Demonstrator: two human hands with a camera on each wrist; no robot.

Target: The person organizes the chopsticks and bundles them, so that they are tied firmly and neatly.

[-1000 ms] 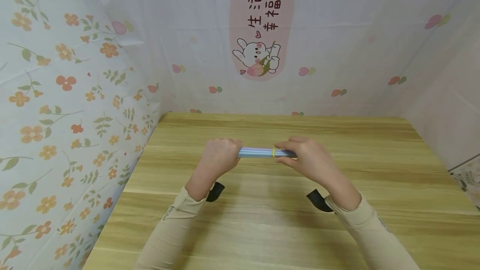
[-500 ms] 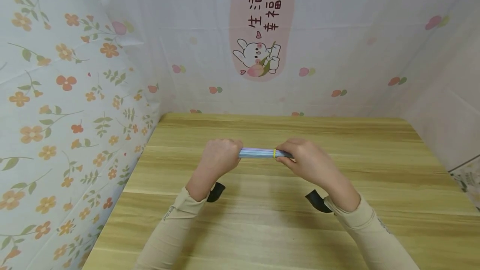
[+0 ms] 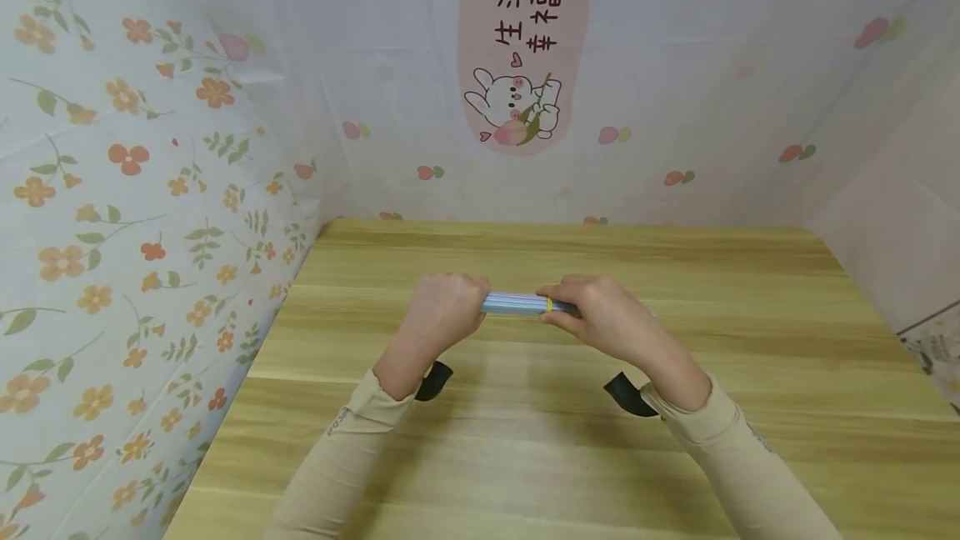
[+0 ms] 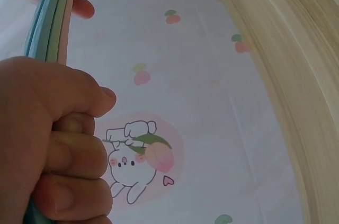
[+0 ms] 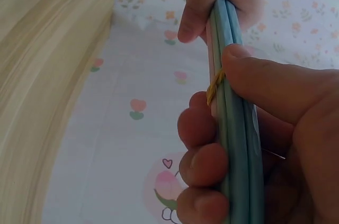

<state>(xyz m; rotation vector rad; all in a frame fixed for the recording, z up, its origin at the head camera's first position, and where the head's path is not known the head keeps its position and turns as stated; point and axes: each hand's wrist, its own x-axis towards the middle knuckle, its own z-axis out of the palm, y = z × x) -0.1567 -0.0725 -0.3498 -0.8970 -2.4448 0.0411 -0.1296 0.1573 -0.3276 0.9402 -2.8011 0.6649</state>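
Both hands hold a bundle of slim pastel pencils [image 3: 514, 304], level above the table. Blue, green and pink sides show in the left wrist view. A yellow rubber band [image 5: 215, 87] wraps the bundle near the right hand. Curled in a fist, my left hand [image 3: 444, 308] grips the bundle's left part. My right hand [image 3: 611, 315] pinches it around the band, with the thumb on one side and fingertips [image 5: 204, 164] on the other. The palms hide the bundle's ends.
A wood-grain table [image 3: 495, 457] lies below the hands. A peach-print cloth [image 3: 637, 90] hangs behind it, and a flowered cloth [image 3: 150, 215] stands along the left side. Black curved pieces [image 3: 630, 395] stick out by both wrists.
The right hand has shifted slightly left along the bundle, its fingertips now reaching past the rubber band. The left hand keeps its grip. The head view has tilted a little.
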